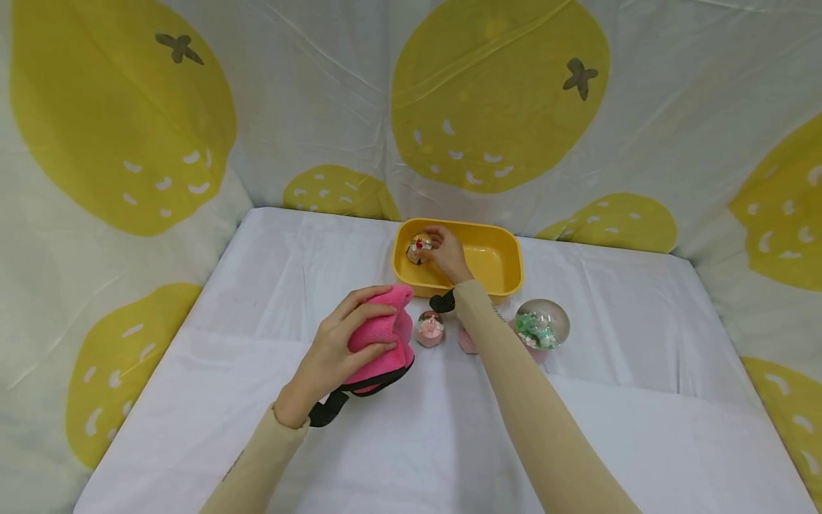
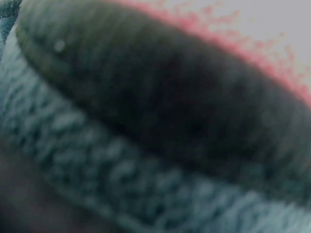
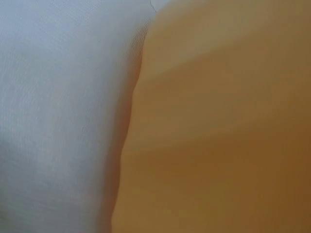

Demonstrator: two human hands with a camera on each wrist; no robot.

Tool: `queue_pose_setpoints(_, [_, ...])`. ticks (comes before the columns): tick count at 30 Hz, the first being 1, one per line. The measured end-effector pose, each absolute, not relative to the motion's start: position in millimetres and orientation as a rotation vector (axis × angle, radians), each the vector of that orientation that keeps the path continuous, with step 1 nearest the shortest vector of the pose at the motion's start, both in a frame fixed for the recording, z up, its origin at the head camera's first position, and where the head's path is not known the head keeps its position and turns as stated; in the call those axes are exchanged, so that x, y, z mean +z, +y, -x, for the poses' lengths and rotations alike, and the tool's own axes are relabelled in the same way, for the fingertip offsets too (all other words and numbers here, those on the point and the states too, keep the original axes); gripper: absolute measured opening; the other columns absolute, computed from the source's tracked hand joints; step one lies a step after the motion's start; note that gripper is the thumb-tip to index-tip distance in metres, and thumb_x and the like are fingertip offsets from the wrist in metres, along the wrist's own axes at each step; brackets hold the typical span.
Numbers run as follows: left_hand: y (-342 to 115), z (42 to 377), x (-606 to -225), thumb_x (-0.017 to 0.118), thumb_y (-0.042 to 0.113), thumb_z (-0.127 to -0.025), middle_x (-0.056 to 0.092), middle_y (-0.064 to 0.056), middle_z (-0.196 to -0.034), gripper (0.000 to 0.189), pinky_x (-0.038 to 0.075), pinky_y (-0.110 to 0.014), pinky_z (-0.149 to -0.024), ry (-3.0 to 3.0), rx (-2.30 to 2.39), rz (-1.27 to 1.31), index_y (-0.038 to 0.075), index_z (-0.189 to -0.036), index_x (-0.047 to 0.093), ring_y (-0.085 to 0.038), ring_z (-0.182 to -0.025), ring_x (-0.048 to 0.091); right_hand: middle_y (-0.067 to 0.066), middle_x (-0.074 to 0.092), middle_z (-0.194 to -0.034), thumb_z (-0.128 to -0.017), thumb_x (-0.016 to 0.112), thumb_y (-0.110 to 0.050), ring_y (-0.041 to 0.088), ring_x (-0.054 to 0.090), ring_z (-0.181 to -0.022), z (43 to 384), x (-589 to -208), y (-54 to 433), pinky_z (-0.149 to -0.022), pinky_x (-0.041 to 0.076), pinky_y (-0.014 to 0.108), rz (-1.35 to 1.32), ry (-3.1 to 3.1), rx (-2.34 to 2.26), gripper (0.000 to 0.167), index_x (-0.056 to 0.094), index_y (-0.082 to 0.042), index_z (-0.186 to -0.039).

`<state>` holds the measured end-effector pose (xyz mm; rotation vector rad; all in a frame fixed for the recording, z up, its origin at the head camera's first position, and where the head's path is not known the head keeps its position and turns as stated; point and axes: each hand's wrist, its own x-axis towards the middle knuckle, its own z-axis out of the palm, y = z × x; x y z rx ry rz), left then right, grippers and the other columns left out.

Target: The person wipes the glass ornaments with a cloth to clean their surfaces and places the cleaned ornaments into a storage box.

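Observation:
My left hand [image 1: 330, 353] grips a bunched pink cloth [image 1: 379, 343] with black edging, held above the white table. Blurred pink fuzz [image 2: 243, 41] and dark edging fill the left wrist view. Inside the left end of a yellow plastic bin [image 1: 494, 264], my right hand [image 1: 447, 253] pinches a small snow globe [image 1: 419, 248] with a bit of red in it. Whether the globe touches the bin's floor I cannot tell. The right wrist view is mostly the bin's yellow wall [image 3: 218, 121], close and blurred.
In front of the bin stands a small snow globe [image 1: 430, 329] on a pink base. A larger globe [image 1: 542, 325] with green and white figures is to its right. Between them a pink base [image 1: 467, 343] is partly hidden by my right forearm. Lemon-print fabric [image 1: 347, 107] walls the table.

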<state>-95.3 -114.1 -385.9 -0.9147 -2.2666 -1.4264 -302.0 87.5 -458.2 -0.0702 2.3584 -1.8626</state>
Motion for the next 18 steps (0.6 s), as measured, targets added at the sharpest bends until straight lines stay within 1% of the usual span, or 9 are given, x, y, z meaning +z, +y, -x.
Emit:
queue_pose_setpoints(5, [-112.8,95.4,-385.2,0.08,0.003,-0.075,0.048,-0.007,-0.134,0.046,0.053,-0.039,-0.085,-2.263,-1.415,0.921,0.012,-0.117,0.061,-0.025,-0.122,0.046,0.018,0.054,-0.131,-0.082,0.069,0.009,0.029,0.051,-0.119,300.8,-457.5,89.3,-0.1,0.042,0.033,0.092,2.357,-1.895,0.05,0.051,0.004,-0.128])
queue_pose_setpoints(9, [-112.3,95.3,-385.0,0.081,0.004,-0.075,0.048,-0.009,-0.134,0.047,0.053,-0.04,-0.086,-2.264,-1.412,0.925,0.012,-0.117,0.06,-0.026,-0.122,0.047,0.017,0.054,-0.131,-0.083,0.07,0.005,0.027,0.05,-0.121,300.6,-455.1,91.8,-0.102,0.039,0.03,0.115,2.375,-1.909,0.049,0.052,0.004,-0.128])
queue_pose_setpoints(12, [-112.3,95.5,-385.3,0.081,0.004,-0.075,0.048,-0.008,-0.134,0.046,0.052,-0.039,-0.086,-2.265,-1.413,0.924,0.012,-0.117,0.061,-0.025,-0.122,0.046,0.017,0.053,-0.132,-0.084,0.07,0.003,0.026,0.049,-0.123,300.5,-450.8,93.6,-0.103,0.038,0.029,0.136,2.37,-1.935,0.048,0.051,0.004,-0.128])
queue_pose_setpoints(18, [-112.2,95.8,-385.8,0.08,0.003,-0.076,0.048,-0.006,-0.135,0.047,0.052,-0.039,-0.086,-2.268,-1.412,0.923,0.012,-0.117,0.061,-0.023,-0.122,0.046,0.024,0.048,-0.135,-0.086,0.066,0.006,0.032,0.045,-0.127,297.1,-435.5,98.4,-0.103,0.039,0.03,0.19,2.236,-2.085,0.049,0.046,0.01,-0.13])
